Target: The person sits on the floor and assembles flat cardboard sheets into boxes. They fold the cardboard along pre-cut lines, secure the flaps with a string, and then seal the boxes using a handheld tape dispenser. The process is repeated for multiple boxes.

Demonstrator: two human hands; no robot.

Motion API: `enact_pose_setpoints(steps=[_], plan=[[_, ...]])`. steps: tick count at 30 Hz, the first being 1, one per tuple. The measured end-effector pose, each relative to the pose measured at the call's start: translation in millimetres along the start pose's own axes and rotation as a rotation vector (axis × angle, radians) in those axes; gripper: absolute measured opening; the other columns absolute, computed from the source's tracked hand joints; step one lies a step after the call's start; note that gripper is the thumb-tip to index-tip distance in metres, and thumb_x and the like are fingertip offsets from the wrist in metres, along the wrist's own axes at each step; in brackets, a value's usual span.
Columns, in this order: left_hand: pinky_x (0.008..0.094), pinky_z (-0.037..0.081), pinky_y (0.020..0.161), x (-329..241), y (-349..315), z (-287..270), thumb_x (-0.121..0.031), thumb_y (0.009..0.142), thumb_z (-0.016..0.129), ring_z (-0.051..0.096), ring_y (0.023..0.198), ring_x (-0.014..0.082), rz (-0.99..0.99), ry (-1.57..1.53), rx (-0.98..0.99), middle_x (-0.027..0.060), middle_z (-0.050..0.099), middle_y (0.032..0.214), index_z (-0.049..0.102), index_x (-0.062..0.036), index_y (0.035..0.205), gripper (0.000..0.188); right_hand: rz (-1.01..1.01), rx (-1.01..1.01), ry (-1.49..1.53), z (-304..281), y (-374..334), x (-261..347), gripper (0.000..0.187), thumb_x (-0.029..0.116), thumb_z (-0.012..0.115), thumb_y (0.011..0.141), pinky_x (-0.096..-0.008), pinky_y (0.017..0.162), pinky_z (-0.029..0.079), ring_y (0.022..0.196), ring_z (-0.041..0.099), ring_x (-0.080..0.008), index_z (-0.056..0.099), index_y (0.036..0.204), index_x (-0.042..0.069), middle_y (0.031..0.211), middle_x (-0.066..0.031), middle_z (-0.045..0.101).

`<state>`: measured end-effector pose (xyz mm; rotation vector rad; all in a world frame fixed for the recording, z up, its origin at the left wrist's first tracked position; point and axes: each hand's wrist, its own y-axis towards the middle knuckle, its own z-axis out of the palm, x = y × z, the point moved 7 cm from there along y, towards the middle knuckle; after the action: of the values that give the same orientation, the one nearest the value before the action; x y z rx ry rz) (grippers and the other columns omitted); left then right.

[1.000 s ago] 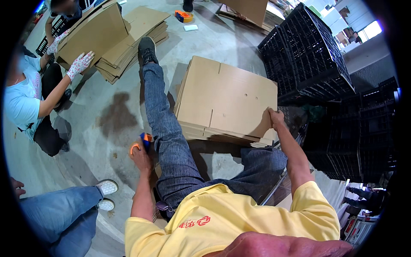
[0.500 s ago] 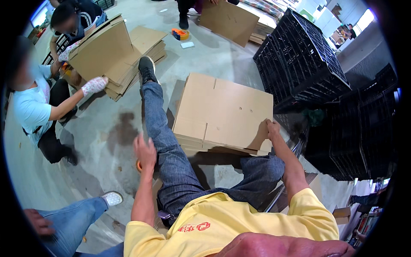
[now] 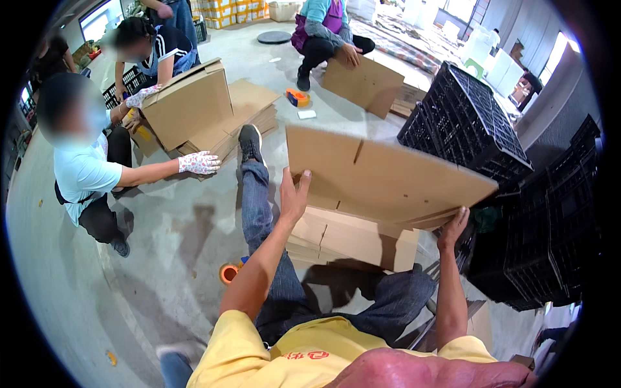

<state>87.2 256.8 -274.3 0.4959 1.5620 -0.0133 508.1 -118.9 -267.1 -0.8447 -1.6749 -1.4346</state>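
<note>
So, far over to the left of my hands there's a co-worker (image 3: pixel 87 178) squatting in a light blue top, one flowery glove (image 3: pixel 142 96) up at a part-open box (image 3: pixel 187 107), the other glove (image 3: pixel 199 163) down by the near edge of a flat pile (image 3: pixel 252 103) of cardboard. Another person (image 3: pixel 171 55) is bent over right behind that box.

Coming closer, there's an orange tape roll (image 3: pixel 229 273) on the floor just left of my left forearm. My left leg (image 3: pixel 255 197) sticks out beyond that, just left of my left hand (image 3: pixel 294 197). That hand has the left edge of a flattened carton (image 3: pixel 381 174), thumb against the side facing me.

Past that hand, well out of reach, an orange tape dispenser (image 3: pixel 297 98) and a small white thing (image 3: pixel 306 114) lie on the floor. Further off, a third person (image 3: pixel 333 22) in a purple vest has a hand on a brown board (image 3: pixel 362 84).

The carton itself is between my hands, tilted up over the stack (image 3: pixel 356 236). My right hand (image 3: pixel 454 227) is gripping its lower right corner. Right of that hand it's all black crates (image 3: pixel 462 123), with a darker bunch of crates nearer my right arm.
</note>
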Motion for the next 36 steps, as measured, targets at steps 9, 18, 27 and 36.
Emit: enact_pose_setpoints(steps=[9, 18, 27, 36], plan=[[0.0434, 0.028, 0.124, -85, -9, -14, -0.033, 0.106, 0.059, 0.04, 0.147, 0.0365, 0.064, -0.236, -0.134, 0.0256, 0.042, 0.156, 0.029, 0.0059, 0.16, 0.073, 0.378, 0.254, 0.551, -24, -34, 80, 0.063, 0.058, 0.039, 0.111, -0.0417, 0.117, 0.034, 0.129, 0.056, -0.0235, 0.064, 0.13, 0.003, 0.132, -0.0103, 0.067], [0.0423, 0.021, 0.128, -80, 2, -20, -0.033, 0.102, 0.068, 0.031, 0.154, 0.0346, 0.035, -0.219, -0.283, 0.0267, 0.034, 0.164, 0.028, 0.0115, 0.158, 0.082, 0.519, 0.891, 0.4, -46, -46, 125, 0.046, 0.039, 0.046, 0.111, -0.0399, 0.116, 0.038, 0.127, 0.06, -0.0232, 0.068, 0.128, 0.002, 0.131, -0.0086, 0.07], [0.0402, 0.025, 0.126, -83, 12, -12, -0.032, 0.103, 0.067, 0.033, 0.152, 0.0316, -0.024, -0.257, -0.205, 0.024, 0.031, 0.165, 0.019, 0.0079, 0.163, 0.087, 0.447, 1.326, -0.157, -8, -24, 165, 0.049, 0.04, 0.066, 0.104, -0.0357, 0.11, 0.043, 0.123, 0.06, -0.0208, 0.071, 0.124, -0.004, 0.131, -0.0108, 0.07], [0.0381, 0.022, 0.126, -89, 23, -12, -0.031, 0.101, 0.067, 0.031, 0.152, 0.0265, -0.031, -0.217, -0.026, 0.0175, 0.028, 0.167, 0.007, 0.0019, 0.168, 0.096, 0.548, 1.444, -0.208, 13, 3, 146, 0.048, 0.039, 0.059, 0.109, -0.0296, 0.094, 0.05, 0.104, 0.06, -0.0099, 0.072, 0.129, -0.003, 0.112, -0.0019, 0.072]])
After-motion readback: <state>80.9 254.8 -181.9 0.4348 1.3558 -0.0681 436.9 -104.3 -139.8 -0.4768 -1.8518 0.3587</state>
